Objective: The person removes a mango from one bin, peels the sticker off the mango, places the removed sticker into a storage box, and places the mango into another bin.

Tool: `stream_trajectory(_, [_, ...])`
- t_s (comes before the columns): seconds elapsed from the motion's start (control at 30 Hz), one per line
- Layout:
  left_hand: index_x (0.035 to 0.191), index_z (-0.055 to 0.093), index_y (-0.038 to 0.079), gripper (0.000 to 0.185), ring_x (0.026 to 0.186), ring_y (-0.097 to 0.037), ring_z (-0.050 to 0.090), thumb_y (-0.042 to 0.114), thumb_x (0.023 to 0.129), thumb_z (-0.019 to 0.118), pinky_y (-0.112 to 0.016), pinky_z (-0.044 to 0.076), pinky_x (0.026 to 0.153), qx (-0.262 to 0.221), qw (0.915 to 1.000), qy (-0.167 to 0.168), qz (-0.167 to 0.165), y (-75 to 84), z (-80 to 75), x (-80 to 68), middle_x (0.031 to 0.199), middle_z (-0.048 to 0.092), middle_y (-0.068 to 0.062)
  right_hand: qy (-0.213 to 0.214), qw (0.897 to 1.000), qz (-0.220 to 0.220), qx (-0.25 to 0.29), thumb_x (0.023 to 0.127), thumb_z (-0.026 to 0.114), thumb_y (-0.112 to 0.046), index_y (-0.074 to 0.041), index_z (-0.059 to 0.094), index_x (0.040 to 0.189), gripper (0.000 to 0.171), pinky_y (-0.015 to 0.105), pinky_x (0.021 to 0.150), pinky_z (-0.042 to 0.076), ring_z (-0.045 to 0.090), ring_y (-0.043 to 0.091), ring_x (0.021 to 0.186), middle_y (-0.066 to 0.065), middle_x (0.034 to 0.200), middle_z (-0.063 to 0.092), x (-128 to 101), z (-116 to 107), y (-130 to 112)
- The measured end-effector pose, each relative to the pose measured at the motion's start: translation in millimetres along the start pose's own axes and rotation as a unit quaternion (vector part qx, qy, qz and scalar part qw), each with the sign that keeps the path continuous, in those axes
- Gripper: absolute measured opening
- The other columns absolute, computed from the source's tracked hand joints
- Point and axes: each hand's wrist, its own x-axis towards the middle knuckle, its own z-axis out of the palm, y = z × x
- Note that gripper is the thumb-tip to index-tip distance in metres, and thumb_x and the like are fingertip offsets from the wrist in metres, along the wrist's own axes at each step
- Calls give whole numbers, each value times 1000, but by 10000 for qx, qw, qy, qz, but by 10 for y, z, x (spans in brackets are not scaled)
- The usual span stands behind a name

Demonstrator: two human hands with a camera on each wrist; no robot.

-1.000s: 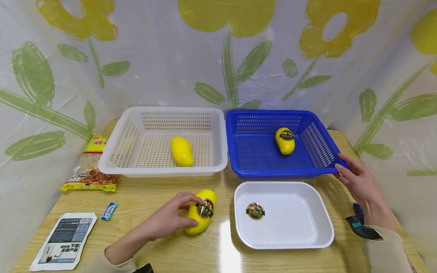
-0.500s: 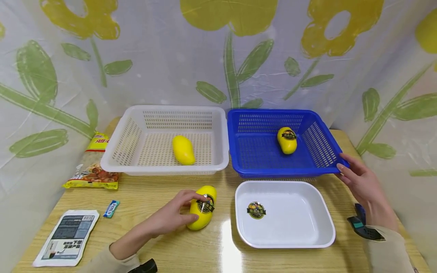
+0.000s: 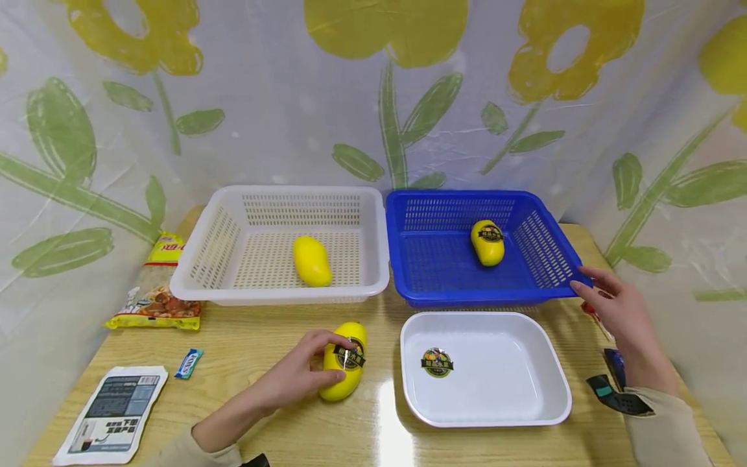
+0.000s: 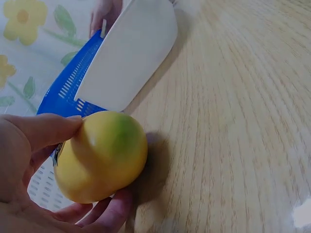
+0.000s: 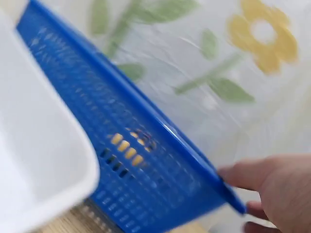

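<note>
My left hand [image 3: 306, 370] grips a yellow mango [image 3: 335, 379] with a dark round sticker, low over the table in front of the white basket. In the left wrist view, the thumb lies on one side of the mango [image 4: 104, 155] and the fingertips curl round the other; its end has a green patch. My right hand [image 3: 618, 311] holds the front right corner of the blue basket [image 3: 455, 295] by its rim. In the right wrist view, thumb and fingers sit on either side of that rim. Another stickered mango [image 3: 487, 243] lies inside the blue basket.
A white basket [image 3: 280, 295] with one plain mango [image 3: 312, 261] stands left of the blue one. In front of the blue basket is a white tray [image 3: 502, 370] bearing a sticker. At left lie a snack bag [image 3: 157, 298], a small blue packet [image 3: 189, 363] and a white pouch [image 3: 111, 415].
The head view shifts slightly. My left hand keeps its hold on the mango. A red packet edge now shows beside my right hand, which stays at the blue basket's corner.
</note>
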Motion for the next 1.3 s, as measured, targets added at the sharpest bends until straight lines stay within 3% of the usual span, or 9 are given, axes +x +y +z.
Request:
stream_trajectory(0.1, [119,64,24,36,127,-31,40,17,86,75,-52,34,104,-108,9999,-11,4,-1,7,-20,137,45,-10,313,9910,-810,-1021,98,61,-29,3,57,130,46,53,89,43,49,44,114,24,129,52,-38,79,-239])
stream_trajectory(0.13, [119,64,24,36,127,-30,40,17,86,75,-52,34,104,-136,9999,8,-10,0,11,-26,137,46,-9,345,9870,-1058,-1162,98,61,-27,3,59,128,42,52,93,42,45,47,119,27,132,50,-57,119,-335])
stream_trajectory(0.23, [119,65,24,36,126,-31,42,18,86,76,-51,38,103,-199,9996,177,-111,8,26,-35,136,45,-11,190,9787,-1758,-1042,97,62,-20,1,64,121,32,27,95,47,52,32,115,22,126,57,-125,279,-624])
stream_trajectory(0.33, [118,66,24,35,125,-32,42,17,85,76,-50,42,102,-264,9984,435,-263,16,52,-21,136,43,-14,-281,9709,-2303,-595,96,64,-13,-4,67,116,22,6,84,43,57,9,103,11,116,64,-222,493,-911])
stream_trajectory(0.47, [115,67,24,34,121,-33,46,14,84,77,-47,46,98,-371,9950,805,-463,23,89,5,137,39,-18,-1178,9539,-2757,-139,93,67,-8,-9,71,107,15,15,80,51,61,2,94,1,106,68,-365,830,-1222])
stream_trajectory(0.63, [113,68,24,34,116,-35,50,12,83,78,-45,48,93,-434,9921,1026,-580,33,121,26,140,36,-21,-2645,9292,-2548,408,95,65,-13,-8,70,108,15,28,84,55,65,13,96,3,106,68,-530,1275,-1440])
stream_trajectory(0.77, [114,68,24,36,115,-35,51,11,82,78,-42,49,90,-518,9915,1041,-582,28,131,28,135,41,-17,-3318,9117,-2326,680,96,65,-16,-5,68,112,20,29,85,55,65,17,100,6,109,68,-627,1607,-1535])
stream_trajectory(0.93, [116,66,22,40,120,-39,49,10,80,79,-39,52,86,-803,9857,1253,-794,17,151,18,138,41,-16,-3559,9030,-2298,712,95,65,-15,-2,67,114,23,27,87,53,65,17,101,7,110,68,-680,1952,-1632])
stream_trajectory(1.3, [124,56,13,50,117,-33,55,5,80,78,-35,54,83,-1333,9747,1546,-914,-1,217,17,137,46,-18,-3563,9137,-1955,-81,90,70,-16,-4,67,111,24,30,81,54,67,16,94,5,104,70,-651,2331,-1837])
